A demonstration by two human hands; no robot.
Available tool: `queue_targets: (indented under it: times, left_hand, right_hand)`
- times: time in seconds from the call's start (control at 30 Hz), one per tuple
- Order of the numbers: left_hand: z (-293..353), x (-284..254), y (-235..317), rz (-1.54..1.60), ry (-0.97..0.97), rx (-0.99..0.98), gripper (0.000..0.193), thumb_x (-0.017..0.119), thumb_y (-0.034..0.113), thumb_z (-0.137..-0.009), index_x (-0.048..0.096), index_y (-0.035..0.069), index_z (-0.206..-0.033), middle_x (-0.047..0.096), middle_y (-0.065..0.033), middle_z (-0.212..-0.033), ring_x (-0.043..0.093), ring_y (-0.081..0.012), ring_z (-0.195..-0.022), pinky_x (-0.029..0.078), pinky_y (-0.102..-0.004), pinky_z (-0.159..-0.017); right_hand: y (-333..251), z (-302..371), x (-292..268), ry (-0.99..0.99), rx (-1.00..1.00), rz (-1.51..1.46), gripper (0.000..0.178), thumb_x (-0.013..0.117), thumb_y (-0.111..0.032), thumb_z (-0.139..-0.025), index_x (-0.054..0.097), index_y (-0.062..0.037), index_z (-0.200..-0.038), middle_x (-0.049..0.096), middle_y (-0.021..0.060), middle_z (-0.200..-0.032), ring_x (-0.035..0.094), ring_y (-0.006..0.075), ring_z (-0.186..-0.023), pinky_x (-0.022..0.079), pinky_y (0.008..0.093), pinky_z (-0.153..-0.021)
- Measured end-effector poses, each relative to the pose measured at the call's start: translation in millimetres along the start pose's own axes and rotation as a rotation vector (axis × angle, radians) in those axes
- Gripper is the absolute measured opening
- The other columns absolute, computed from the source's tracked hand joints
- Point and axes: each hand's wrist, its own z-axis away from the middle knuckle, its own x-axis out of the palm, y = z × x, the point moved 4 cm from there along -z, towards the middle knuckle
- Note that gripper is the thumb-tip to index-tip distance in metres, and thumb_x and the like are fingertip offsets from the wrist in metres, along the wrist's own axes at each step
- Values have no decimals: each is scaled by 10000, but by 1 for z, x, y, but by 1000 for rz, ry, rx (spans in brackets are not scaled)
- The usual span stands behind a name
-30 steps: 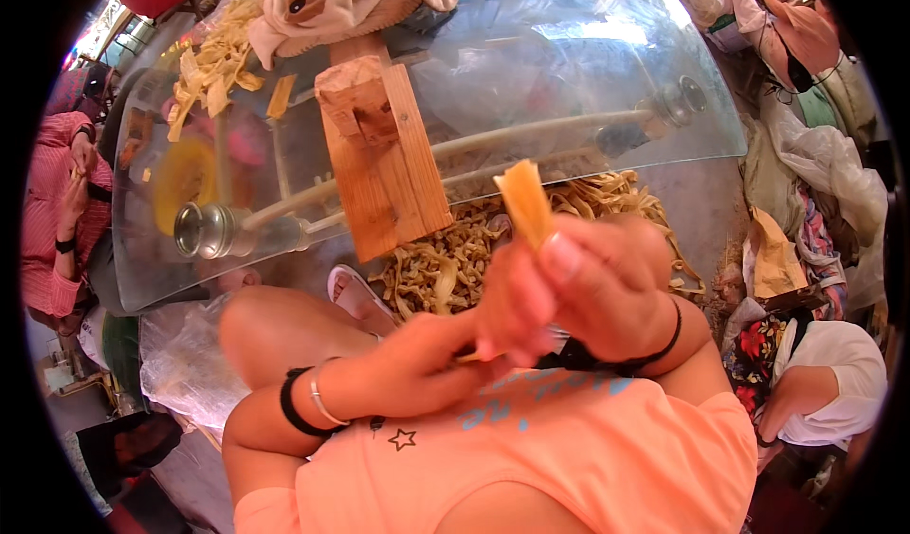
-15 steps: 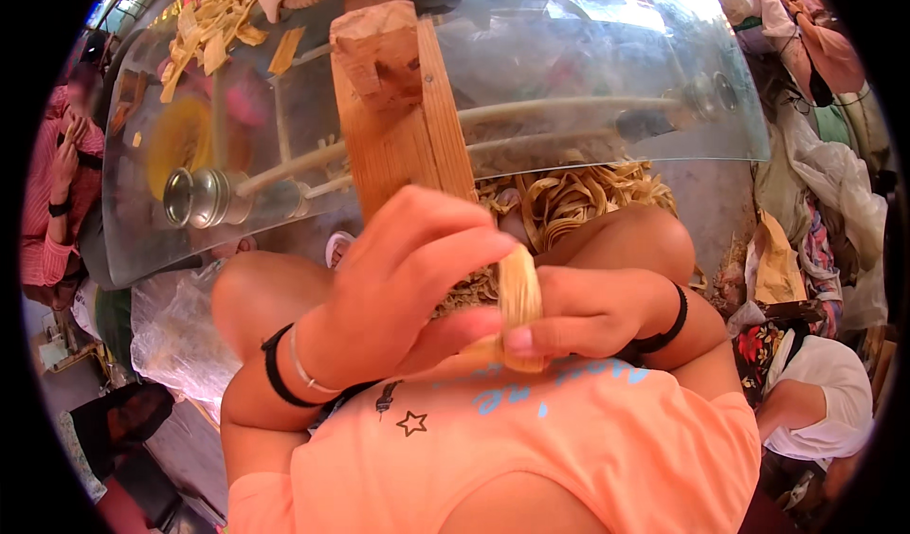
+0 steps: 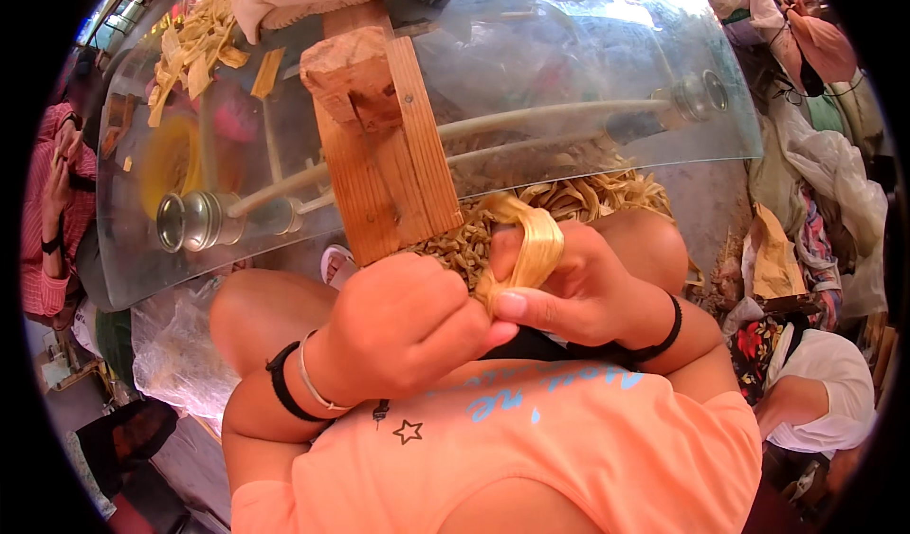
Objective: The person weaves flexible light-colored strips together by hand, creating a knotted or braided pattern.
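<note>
A flat, pale yellow strip of dried plant fibre [image 3: 540,240] loops up and over the fingers of my right hand [image 3: 602,278]. My right thumb presses on its lower part, so that hand is closed on it. My left hand [image 3: 408,318] is curled into a fist, its fingertips meeting the strip's lower end beside the right thumb. The left fingertips are partly hidden, but they seem to pinch the strip. Just beyond the hands, a braided length of the same fibre [image 3: 460,250] shows between my knees.
A wooden block stand [image 3: 384,174] lies across a glass tabletop [image 3: 569,70] ahead. Loose dried strips [image 3: 201,46] rest at the glass's far left, more [image 3: 630,190] beyond my right knee. A plastic sheet [image 3: 180,340] lies left; a person in red stripes [image 3: 57,193] sits far left.
My left hand has come down from above the strip and closed into a fist. The strip now arches over the right fingers, and the right hand has turned and risen slightly.
</note>
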Motion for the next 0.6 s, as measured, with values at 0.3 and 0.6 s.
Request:
queue_targets:
  times: [0.3,0.6]
  left_hand:
    - [12,8,-14,483,90,-232,445,687,45,-813,508,16,-1220,594,-164,-1080,595,-327,-997,481,-410,-865]
    - [29,6,-12,844,138,-508,377,659,-55,-733,535,20,-1081,594,-105,-949,582,-168,-792,482,-286,-741]
  right_hand:
    - [-3,0,-3,-92,-37,-283,29,667,0,-905,668,17,-928,683,83,-925,600,136,-867,467,302,-786]
    - [-5,-5,3,-67,-281,122,161,762,-53,-828,679,-23,-963,650,80,-930,624,186,-797,492,302,-726]
